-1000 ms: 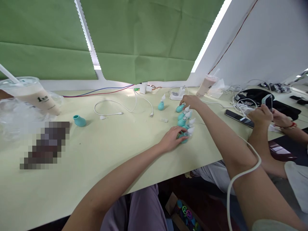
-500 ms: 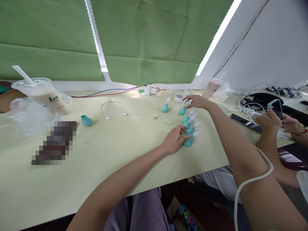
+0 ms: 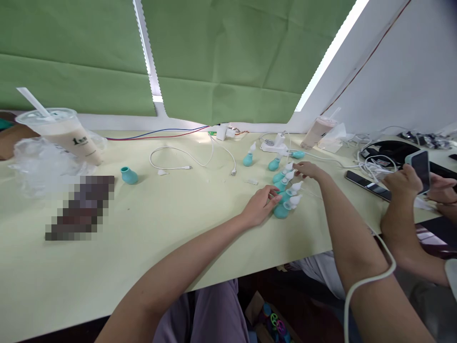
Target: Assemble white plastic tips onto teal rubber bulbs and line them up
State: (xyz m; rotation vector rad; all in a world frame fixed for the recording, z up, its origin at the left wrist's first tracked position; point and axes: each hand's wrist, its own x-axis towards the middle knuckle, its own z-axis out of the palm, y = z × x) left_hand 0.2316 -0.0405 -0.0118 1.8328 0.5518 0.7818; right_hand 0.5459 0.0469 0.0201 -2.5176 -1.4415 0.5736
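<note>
Several teal squeeze bulbs with white nozzles stand close together in a slanting row, the nearest bulb at the front. My left hand rests on the table at the row's left side, fingers apart and touching the bulbs. Beside the row's far end is my right hand, its loosely curved fingers by the white nozzle of a bulb; contact is unclear. Behind the row are two separate upright bulbs, one bulb nearer and another bulb to its left. A further teal bulb lies near the power strip.
An uncapped teal bulb sits left, near a pixelated dark object and a drink cup. White cables cross the back. At right, another person's hands hold a phone near a black phone.
My right hand has moved from the separate bulb toward the row's far end. The bulb by the power strip has come into view. My left hand stays beside the row.
</note>
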